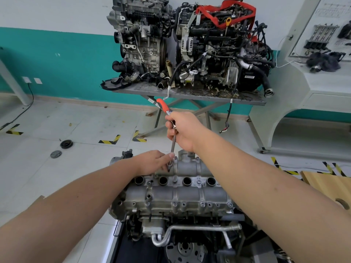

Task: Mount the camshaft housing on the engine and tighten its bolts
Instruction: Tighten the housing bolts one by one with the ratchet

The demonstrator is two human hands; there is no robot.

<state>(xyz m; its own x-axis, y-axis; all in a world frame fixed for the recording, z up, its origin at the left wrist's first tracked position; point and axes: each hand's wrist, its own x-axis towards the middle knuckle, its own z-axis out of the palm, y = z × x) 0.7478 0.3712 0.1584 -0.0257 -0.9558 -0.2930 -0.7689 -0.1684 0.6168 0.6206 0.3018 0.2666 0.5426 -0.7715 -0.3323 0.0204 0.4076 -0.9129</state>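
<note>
The grey camshaft housing [176, 194] lies on top of the engine [182, 236] just below me, with bolts [174, 203] along its near edge and a row of round holes down its middle. My right hand [183, 130] grips a ratchet wrench with a red handle [163, 105] at its head. From there a long extension bar [172, 147] runs down to the far edge of the housing. My left hand [154, 161] pinches the lower end of that bar, steadying the socket against the housing.
A metal table [190, 95] against the far wall carries two complete engines. A white training stand [303, 88] is at the right, a wooden board [326, 183] near my right forearm. Two round parts [66, 144] lie on the tiled floor at the left.
</note>
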